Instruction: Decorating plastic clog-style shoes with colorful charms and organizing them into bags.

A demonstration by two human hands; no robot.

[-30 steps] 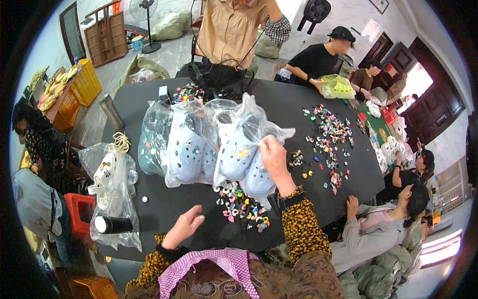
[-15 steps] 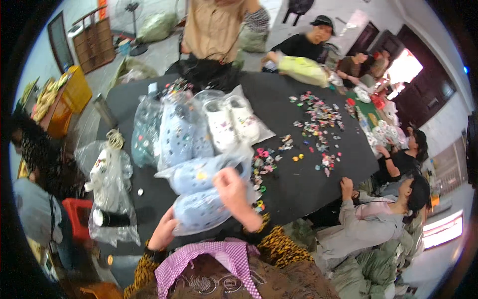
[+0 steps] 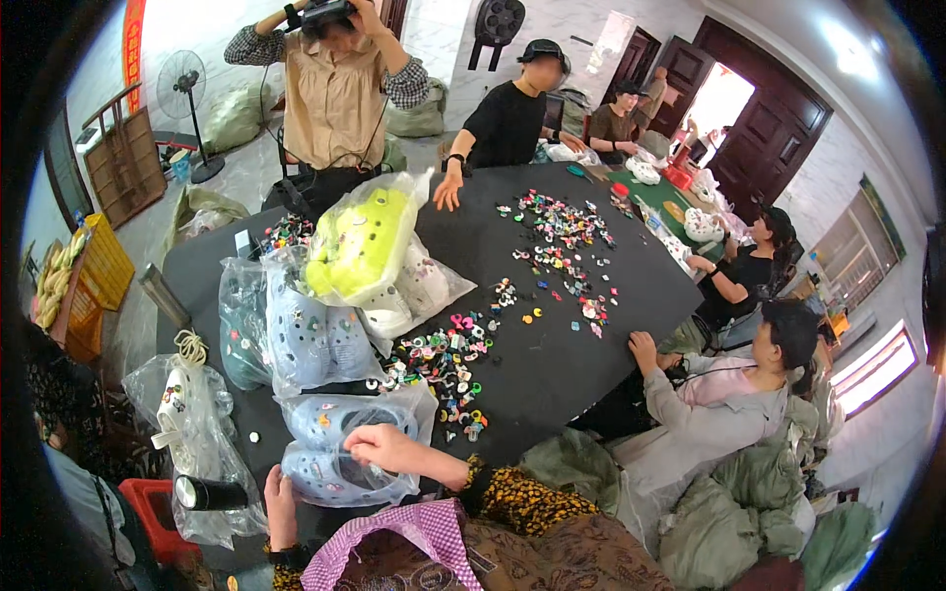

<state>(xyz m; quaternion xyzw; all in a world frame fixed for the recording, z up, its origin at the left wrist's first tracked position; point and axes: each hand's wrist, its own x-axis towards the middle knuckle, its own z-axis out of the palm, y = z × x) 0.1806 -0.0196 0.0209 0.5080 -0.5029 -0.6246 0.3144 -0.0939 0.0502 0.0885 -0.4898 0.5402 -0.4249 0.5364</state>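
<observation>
A pair of light blue clogs [image 3: 320, 455] with small charms lies in a clear plastic bag [image 3: 422, 402] at the near edge of the black table. My left hand [image 3: 281, 507] grips the bag's left edge beside the nearer clog. Over the clogs, my right hand [image 3: 389, 451] is closed with the fingertips pinched together; what they hold, if anything, is hidden. Just beyond lie more bagged blue clogs [image 3: 320, 340]. A bagged yellow-green pair [image 3: 363, 241] rests on top of bagged white clogs [image 3: 419, 286].
Loose shoe charms [image 3: 443, 369] spread right of the clogs, with another scatter [image 3: 567, 227] farther off. On the left are a bagged white clog [image 3: 175, 409], a black cylinder [image 3: 209, 492] and a red stool [image 3: 153, 517]. A co-worker's hand [image 3: 448, 189] hangs over the far edge; other people sit right.
The bagged yellow-green clogs have passed from the co-worker across the table onto the white pair. My right hand stays closed above the blue clogs. The whole view has shifted.
</observation>
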